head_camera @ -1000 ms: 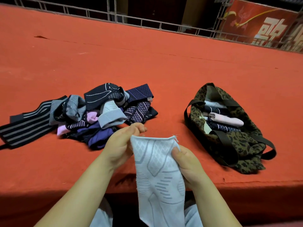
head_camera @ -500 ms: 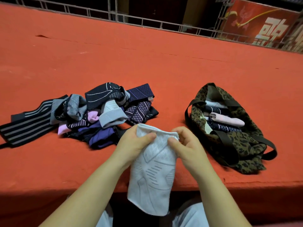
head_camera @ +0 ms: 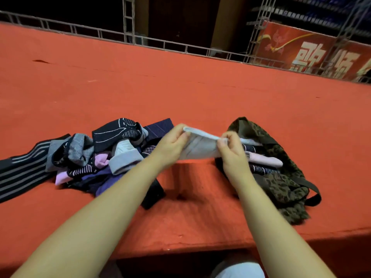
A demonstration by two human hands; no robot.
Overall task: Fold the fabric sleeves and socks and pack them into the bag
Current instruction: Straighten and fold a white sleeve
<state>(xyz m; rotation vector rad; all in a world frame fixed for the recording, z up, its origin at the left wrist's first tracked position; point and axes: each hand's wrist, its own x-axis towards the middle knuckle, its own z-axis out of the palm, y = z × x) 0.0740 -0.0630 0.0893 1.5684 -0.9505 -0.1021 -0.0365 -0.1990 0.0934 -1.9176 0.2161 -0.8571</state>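
Both hands hold a folded white patterned sleeve in the air above the red surface, between the pile and the bag. My left hand pinches its left end and my right hand pinches its right end. A pile of sleeves and socks in black, grey, pink and purple lies to the left. The leopard-print bag sits open on the right, with a pink piece and dark patterned pieces inside.
A long black sleeve with grey stripes stretches off the left side. The red carpeted surface extends far back to a metal railing. Its front edge runs just below my forearms. A red banner stands behind on the right.
The white sleeve hung down long from my hands over the front edge. It is now folded short and lifted forward, held level between the pile and the bag.
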